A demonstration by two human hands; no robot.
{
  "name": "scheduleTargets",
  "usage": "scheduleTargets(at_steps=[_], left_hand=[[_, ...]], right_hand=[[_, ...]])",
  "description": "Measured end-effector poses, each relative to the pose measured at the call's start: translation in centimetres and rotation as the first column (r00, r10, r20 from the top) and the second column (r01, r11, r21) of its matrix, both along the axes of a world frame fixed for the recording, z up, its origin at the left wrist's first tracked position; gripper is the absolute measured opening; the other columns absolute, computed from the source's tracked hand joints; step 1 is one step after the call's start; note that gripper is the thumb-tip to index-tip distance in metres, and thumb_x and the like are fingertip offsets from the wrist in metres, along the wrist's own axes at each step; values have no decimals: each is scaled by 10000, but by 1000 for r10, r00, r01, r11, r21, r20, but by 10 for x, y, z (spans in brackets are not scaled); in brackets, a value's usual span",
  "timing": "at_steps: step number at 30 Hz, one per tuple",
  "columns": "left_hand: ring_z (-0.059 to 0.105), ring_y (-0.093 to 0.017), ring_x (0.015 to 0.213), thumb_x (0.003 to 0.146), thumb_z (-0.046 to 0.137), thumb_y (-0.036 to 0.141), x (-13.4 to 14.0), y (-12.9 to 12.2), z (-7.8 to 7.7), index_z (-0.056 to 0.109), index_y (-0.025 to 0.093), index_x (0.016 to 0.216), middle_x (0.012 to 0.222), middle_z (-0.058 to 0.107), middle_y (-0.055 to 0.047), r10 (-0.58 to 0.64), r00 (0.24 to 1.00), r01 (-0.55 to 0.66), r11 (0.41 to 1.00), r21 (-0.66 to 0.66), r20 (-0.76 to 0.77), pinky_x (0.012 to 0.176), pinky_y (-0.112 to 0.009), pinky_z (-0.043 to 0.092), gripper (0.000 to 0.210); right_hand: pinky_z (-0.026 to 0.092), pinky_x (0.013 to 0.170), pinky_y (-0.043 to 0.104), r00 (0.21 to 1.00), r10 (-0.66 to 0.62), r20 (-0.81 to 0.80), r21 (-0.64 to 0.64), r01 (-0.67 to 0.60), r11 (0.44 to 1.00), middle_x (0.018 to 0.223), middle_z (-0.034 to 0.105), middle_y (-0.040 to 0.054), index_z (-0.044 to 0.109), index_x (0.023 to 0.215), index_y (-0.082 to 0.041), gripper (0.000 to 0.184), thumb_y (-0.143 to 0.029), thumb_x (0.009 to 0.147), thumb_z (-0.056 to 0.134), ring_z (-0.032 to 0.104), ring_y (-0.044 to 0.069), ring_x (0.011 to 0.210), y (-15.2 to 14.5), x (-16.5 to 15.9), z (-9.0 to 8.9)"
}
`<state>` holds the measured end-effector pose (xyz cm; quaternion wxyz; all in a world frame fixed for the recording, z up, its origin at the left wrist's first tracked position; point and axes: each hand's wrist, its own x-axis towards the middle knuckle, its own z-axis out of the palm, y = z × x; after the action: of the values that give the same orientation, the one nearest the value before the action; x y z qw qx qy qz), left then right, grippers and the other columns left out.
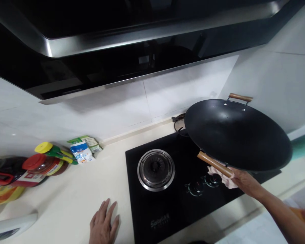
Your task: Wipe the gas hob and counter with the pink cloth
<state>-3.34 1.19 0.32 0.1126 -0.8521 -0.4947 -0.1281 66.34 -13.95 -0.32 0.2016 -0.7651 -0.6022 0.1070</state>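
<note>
My left hand [103,222] lies on the pale countertop, left of the black gas hob [162,203], with its fingers spread and nothing in them. A crumpled pale pink cloth [227,179] is in my right hand [245,183], low over the front of the hob beside the control knobs [197,187]. Some of its fingers are hidden by the cloth and the near wooden handle [215,164] of the wok. The large black wok [234,135] sits at the hob's right side, tilted towards me, nothing inside. Whether my right hand also touches the handle is unclear.
A bare left burner [156,170] has a steel ring. Part of a pan support [179,123] shows behind the wok. Bottles and jars [38,164], seasoning packets [82,150] and a white bottle [14,225] stand or lie left. The range hood [142,57] overhangs everything.
</note>
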Motion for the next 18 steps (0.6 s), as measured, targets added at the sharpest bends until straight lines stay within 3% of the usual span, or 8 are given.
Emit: scheduleTargets(at_steps=[2, 5, 13, 15, 18], left_hand=[[471, -302, 1451, 998, 427, 430, 2, 0, 1, 618, 266, 1415, 1560, 542, -113, 11, 1000, -11, 1000, -6, 1, 1132, -483, 375, 488], [470, -304, 1452, 1000, 418, 443, 2, 1, 1, 617, 259, 1411, 1555, 545, -120, 13, 1000, -13, 1000, -16, -4, 1127, -490, 380, 493], [459, -314, 1463, 984, 416, 460, -2, 3, -5, 614, 264, 1408, 1558, 539, -128, 36, 999, -36, 998, -54, 6, 1130, -509, 380, 507], [456, -311, 1465, 976, 416, 469, -2, 3, -5, 608, 272, 1411, 1560, 539, -123, 41, 999, -41, 997, -66, 5, 1139, -512, 373, 514], [458, -312, 1462, 972, 402, 474, -1, 3, -4, 603, 265, 1415, 1557, 539, -129, 43, 999, -43, 997, -61, 8, 1140, -518, 371, 530]], right_hand=[[565, 1004, 469, 999, -48, -20, -43, 47, 998, 1179, 740, 182, 643, 1321, -153, 570, -305, 794, 489, 710, 346, 1102, -8, -7, -1], [534, 1045, 471, 991, -125, 52, 21, 124, 992, 1267, 656, 213, 575, 1360, -130, 615, -282, 766, 538, 657, 353, 1152, -21, -26, -8], [534, 1023, 475, 965, -221, 139, 141, 201, 969, 1221, 594, 213, 495, 1371, -90, 619, -400, 842, 580, 613, 371, 1161, -65, -64, -49], [536, 1017, 458, 963, -214, 165, 132, 193, 972, 1234, 604, 204, 511, 1376, -107, 614, -389, 836, 594, 619, 361, 1167, -65, -59, -49], [541, 986, 447, 957, -225, 180, 78, 215, 974, 1212, 645, 186, 559, 1363, -131, 561, -345, 845, 594, 637, 342, 1145, -42, -46, -30]])
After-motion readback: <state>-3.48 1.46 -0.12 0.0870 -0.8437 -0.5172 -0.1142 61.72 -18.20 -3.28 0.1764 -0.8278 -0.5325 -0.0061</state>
